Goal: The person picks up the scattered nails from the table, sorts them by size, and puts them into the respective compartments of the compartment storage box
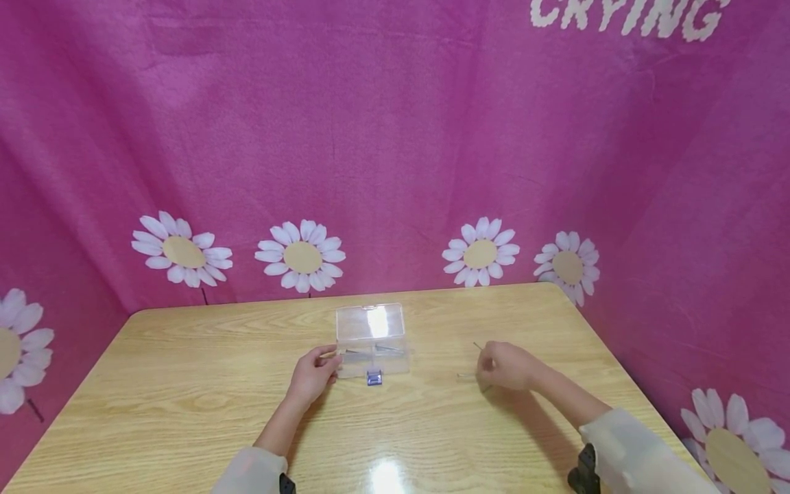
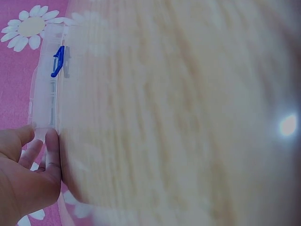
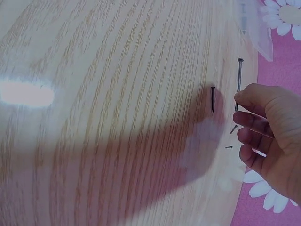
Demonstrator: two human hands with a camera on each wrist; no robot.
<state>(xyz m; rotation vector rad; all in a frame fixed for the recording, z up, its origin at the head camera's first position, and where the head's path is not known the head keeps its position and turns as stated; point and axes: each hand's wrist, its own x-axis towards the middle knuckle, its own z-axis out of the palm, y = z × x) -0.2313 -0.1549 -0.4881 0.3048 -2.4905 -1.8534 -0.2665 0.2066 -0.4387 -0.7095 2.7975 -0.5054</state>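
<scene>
My left hand [image 1: 313, 374] holds the left end of a clear plastic box [image 1: 391, 365], thumb and fingers at its side wall. The box's clear lid [image 1: 354, 322] stands raised behind it, and a blue latch [image 1: 374, 378] is at the front. Nails [image 1: 389, 349] lie in its compartments. To the right of the box, my right hand [image 1: 509, 366] pinches a long nail [image 3: 239, 75] between thumb and index finger. Beside that hand a shorter dark nail [image 3: 212, 99] lies on the table, with two smaller nails [image 3: 233, 129] close under the fingers.
The wooden table [image 1: 204, 384] has a bright light reflection [image 1: 387, 477] near its front. A pink cloth [image 1: 395, 151] with printed daisies hangs behind and on both sides of the table.
</scene>
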